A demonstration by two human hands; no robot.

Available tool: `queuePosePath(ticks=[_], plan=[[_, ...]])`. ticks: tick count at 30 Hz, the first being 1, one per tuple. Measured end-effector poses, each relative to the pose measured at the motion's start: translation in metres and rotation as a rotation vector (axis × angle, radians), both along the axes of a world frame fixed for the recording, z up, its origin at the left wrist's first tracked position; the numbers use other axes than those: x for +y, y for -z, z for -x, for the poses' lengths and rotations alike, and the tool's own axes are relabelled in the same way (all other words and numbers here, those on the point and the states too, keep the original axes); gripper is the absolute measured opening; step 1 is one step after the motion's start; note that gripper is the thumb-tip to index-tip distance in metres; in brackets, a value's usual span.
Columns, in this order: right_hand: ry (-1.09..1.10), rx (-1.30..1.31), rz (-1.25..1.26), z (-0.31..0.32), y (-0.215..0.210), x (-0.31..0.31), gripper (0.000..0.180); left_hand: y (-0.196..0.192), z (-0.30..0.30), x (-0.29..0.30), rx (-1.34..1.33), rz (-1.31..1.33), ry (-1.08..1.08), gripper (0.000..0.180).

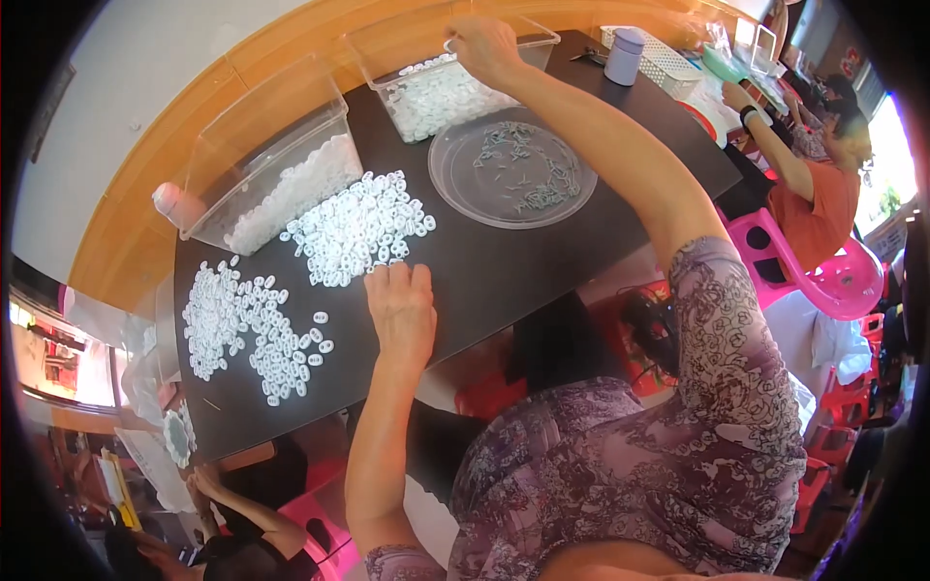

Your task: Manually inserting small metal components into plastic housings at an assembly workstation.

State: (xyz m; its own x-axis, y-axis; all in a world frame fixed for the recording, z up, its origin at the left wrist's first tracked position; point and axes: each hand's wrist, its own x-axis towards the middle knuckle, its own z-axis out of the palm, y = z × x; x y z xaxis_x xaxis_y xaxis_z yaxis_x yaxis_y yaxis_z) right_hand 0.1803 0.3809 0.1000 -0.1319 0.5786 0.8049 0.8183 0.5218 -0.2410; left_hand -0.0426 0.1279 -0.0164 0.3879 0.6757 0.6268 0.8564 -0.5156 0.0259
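Note:
My right hand point(487, 53) is closed in a pinch above the far clear plastic bin point(359, 63), with a small white piece at its fingertips. That bin holds many white plastic pieces point(446, 95). My left hand point(402, 308) rests on the dark table with curled fingers, at the near edge of a heap of white oval pieces point(354, 228) bearing dark marks. Whatever lies under its fingers is hidden. Between my arms, a round clear tray point(455, 205) holds small grey metal-looking bits point(550, 191), too small to name.
More oval pieces point(278, 363) lie in heaps at the left. A second clear bin point(215, 211) with white pieces stands at the back left, beside a pinkish rounded object point(179, 205). A lilac lidded cup point(625, 56) and white basket point(664, 68) stand far right. People work at both sides.

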Motion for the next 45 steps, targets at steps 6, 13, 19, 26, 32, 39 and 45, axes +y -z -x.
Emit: queuePosePath(ticks=[6,13,19,26,32,39,45], plan=[[0.034,-0.089,-0.024,0.013,0.014,-0.007,0.012,-0.005,0.005,0.001,-0.093,0.190,-0.069,0.013],[-0.356,-0.249,0.145,-0.028,0.075,-0.093,0.007,-0.004,0.003,-0.001,-0.174,0.208,-0.074,0.016],[-0.322,-0.316,0.389,-0.043,0.092,-0.106,0.005,-0.005,0.001,-0.021,-0.331,0.215,-0.054,0.015],[-0.302,-0.592,0.314,-0.029,0.096,-0.099,0.009,-0.014,0.005,-0.051,-0.854,0.364,-0.078,0.007],[-0.284,-0.661,0.407,-0.021,0.095,-0.098,0.009,-0.018,0.007,-0.066,-1.493,0.566,0.002,0.010],[-0.522,-0.026,0.625,0.012,0.064,-0.173,0.007,-0.010,0.006,-0.075,-1.997,0.779,0.293,0.009],[-0.801,0.151,0.844,0.052,0.046,-0.249,0.008,-0.012,-0.001,-0.088,-2.084,0.826,0.417,0.011]])
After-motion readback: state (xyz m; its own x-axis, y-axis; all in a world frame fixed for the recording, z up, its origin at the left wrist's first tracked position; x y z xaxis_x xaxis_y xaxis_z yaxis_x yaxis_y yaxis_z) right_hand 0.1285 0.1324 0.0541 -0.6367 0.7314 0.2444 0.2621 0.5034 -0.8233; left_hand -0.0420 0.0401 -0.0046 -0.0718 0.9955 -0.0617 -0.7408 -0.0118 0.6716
